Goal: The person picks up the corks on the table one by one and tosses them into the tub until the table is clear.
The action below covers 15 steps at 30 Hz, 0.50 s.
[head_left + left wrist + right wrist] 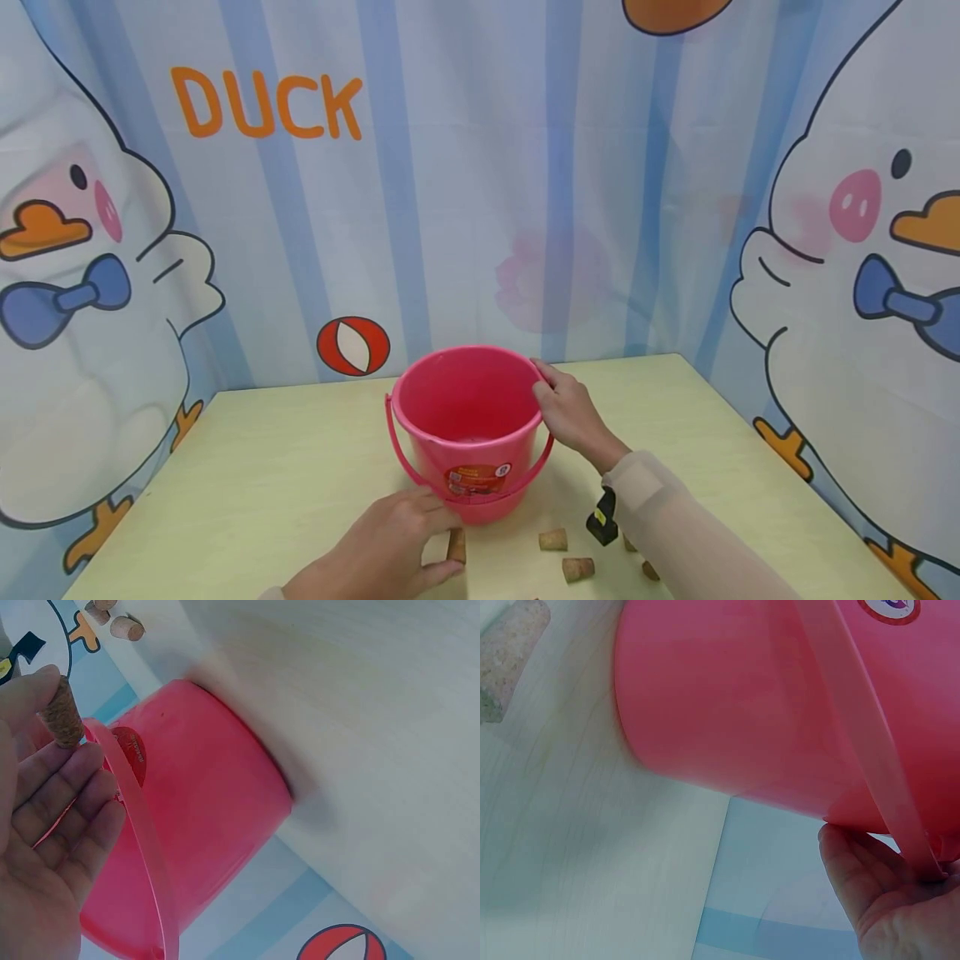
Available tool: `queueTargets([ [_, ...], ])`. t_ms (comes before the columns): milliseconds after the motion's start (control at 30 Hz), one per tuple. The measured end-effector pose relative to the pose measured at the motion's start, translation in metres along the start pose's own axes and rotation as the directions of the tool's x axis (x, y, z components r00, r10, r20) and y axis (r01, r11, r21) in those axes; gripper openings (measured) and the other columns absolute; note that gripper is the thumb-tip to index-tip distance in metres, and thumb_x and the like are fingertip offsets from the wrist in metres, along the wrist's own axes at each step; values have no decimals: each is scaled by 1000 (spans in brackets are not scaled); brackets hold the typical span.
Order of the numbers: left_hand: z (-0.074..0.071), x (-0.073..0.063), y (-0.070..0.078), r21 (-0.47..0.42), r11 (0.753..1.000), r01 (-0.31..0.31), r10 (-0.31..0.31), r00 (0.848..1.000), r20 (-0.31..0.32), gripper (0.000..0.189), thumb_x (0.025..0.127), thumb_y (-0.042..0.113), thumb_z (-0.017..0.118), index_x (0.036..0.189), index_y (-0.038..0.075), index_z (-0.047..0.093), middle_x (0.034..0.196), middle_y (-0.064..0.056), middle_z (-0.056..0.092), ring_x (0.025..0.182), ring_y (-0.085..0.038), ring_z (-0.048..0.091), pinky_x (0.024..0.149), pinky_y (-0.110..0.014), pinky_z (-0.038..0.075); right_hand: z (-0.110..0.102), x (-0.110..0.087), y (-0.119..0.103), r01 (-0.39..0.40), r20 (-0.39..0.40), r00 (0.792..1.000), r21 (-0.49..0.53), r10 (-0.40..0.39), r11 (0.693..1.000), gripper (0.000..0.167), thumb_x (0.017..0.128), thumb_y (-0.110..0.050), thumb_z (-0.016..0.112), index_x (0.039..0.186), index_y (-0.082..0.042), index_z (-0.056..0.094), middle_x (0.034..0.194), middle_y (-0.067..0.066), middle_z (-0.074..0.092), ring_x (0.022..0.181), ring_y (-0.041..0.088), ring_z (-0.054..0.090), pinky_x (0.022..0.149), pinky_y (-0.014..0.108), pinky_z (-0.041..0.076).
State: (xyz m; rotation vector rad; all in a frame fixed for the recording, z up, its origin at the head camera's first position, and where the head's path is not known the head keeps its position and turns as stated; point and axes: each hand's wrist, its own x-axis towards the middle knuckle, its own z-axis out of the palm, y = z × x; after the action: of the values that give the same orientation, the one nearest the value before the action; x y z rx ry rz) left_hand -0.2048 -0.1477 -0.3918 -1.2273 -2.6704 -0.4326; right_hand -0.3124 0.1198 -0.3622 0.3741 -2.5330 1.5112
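A pink plastic bucket (427, 454) stands upright on the table, its handle hanging down across the front below a red label. My right hand (573, 412) grips the bucket's rim on the right side, thumb over the edge; in the right wrist view its fingers (847, 862) lie along the outer wall by the handle's end. In front of the bucket, low down, my left hand (393, 533) pinches a tapered cork (457, 547) between thumb and fingers. The left wrist view shows that cork (64, 716) held beside the bucket's handle (139, 817), the other fingers loosely bent.
Several more corks lie to the right of the bucket, among them one cork (553, 540) and a nearer cork (578, 570). A small black device (602, 518) hangs at my right wrist. A duck-print curtain (465, 183) surrounds the pale table (300, 450) at the back and sides.
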Motion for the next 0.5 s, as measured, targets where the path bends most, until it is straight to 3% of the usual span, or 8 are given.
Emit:
queueTargets([
  [267,-5,0,3,10,1000,-4,4,999,-39,45,86,48,80,120,19,76,113,7,75,105,-8,67,90,-32,58,0,0,-1,-2,6,1000,3,2,1000,55,105,-19,42,158,-7,38,134,16,65,100,34,69,81,40,62],
  [500,-9,-1,3,-9,999,-48,46,991,-124,42,86,49,80,118,22,76,114,12,74,107,-5,68,92,-30,57,0,-1,0,5,3,1000,1,-5,1000,55,105,-18,43,158,-7,39,133,17,65,98,34,69,77,35,62],
])
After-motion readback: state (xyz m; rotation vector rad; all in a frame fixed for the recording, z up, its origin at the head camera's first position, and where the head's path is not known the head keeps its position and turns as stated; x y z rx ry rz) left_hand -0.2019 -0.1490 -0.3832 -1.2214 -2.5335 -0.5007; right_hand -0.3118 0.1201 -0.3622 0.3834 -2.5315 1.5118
